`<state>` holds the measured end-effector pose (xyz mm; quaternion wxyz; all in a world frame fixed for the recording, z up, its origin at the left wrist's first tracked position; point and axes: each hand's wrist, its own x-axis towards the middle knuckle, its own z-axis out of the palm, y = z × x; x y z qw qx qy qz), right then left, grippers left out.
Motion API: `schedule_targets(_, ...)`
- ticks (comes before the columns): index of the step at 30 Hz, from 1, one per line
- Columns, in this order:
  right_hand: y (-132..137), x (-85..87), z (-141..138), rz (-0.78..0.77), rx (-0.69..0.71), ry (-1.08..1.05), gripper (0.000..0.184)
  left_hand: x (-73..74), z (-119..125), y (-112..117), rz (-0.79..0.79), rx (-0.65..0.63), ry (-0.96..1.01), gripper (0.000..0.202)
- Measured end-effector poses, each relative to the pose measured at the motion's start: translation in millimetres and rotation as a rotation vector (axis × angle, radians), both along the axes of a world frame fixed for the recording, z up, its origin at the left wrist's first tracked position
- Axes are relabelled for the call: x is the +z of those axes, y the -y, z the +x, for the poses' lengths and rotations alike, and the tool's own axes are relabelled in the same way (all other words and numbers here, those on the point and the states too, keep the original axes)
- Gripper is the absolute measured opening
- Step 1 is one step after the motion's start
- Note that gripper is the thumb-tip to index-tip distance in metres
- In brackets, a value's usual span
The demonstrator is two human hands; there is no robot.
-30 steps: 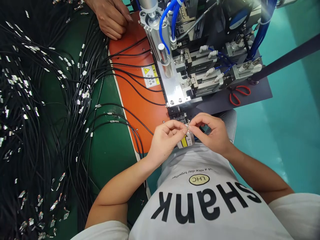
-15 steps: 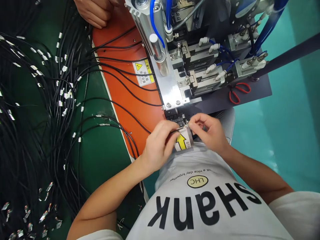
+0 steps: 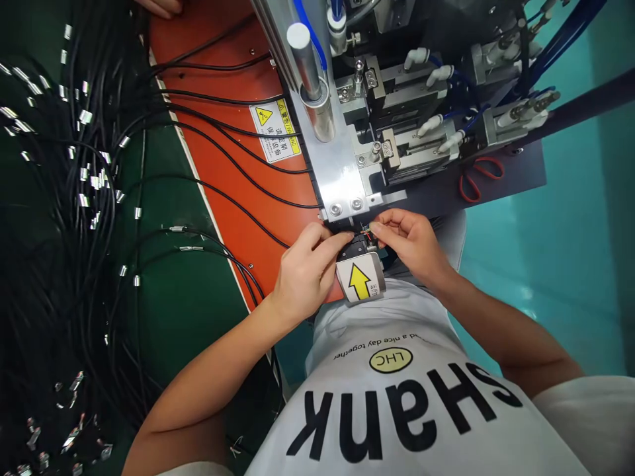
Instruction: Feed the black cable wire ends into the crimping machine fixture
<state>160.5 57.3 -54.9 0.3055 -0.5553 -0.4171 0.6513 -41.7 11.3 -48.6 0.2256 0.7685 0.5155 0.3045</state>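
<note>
My left hand point(image 3: 308, 270) pinches a black cable point(image 3: 248, 210) close to its end, just below the front plate of the machine point(image 3: 342, 172). Opposite it, my right hand point(image 3: 411, 242) has thumb and forefinger closed at the cable's tip, where small coloured wires point(image 3: 366, 231) show. What exactly the right fingertips grip is too small to make out. Both hands are over a small dark fixture point(image 3: 353, 250) at the machine's near end. Right below them is a rounded metal guard point(image 3: 361, 277) with a yellow arrow label.
Several black cables point(image 3: 233, 149) cross the orange plate point(image 3: 218, 168) into the machine. A large cable bundle point(image 3: 94, 218) with shiny metal ends covers the green table at left. Red-handled scissors point(image 3: 480, 178) lie on the dark base at right. Another person's hand point(image 3: 161, 5) is at the top edge.
My hands have moved up from the arrow-labelled guard toward the fixture, with the cable end. The view has shifted slightly. The other person's hand now shows less.
</note>
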Motion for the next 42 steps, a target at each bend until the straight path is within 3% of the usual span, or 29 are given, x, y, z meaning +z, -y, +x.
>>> schedule_targets(12,1,-4.3,3,0.059,0.033,0.015,0.03,1.1,1,-1,-0.023,-0.03,-0.052,0.032)
schedule_targets(27,4,-10.3,4,0.127,0.048,0.041,0.025,4.4,3,-3,-0.032,-0.042,-0.155,0.035)
schedule_targets(38,8,-13.5,0,0.135,0.032,0.09,0.017,-1.1,3,-5,0.102,-0.093,-0.32,0.036)
schedule_targets(42,9,-13.8,-2,0.12,0.028,0.104,0.016,-3.8,3,-5,0.112,-0.085,-0.291,0.035)
